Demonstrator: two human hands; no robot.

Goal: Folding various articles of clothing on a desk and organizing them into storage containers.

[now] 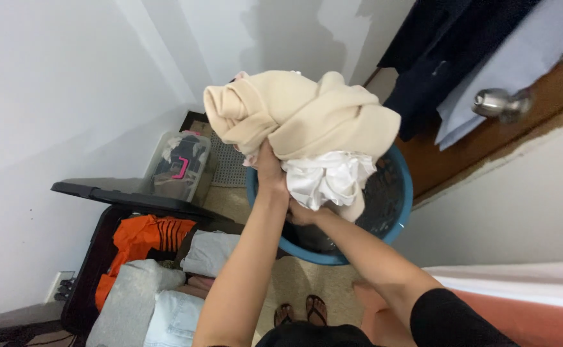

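Both my hands are raised in front of me, holding a bundle of clothes above a blue plastic basin (402, 193). My left hand (270, 168) grips the underside of a bulky cream garment (301, 112). My right hand (302, 213) is tucked under a white cloth (325, 180) that hangs below the cream one. The fingers of both are mostly hidden in the fabric. The basin sits on the floor and looks dark and wet inside.
An open black suitcase (101, 193) on the floor at the left holds orange, grey and pale blue folded clothes. A clear plastic bin (182, 164) stands beyond it. A wooden door with a metal knob (497, 103) and hanging dark garments is at the right. A bed edge (519, 289) is at lower right.
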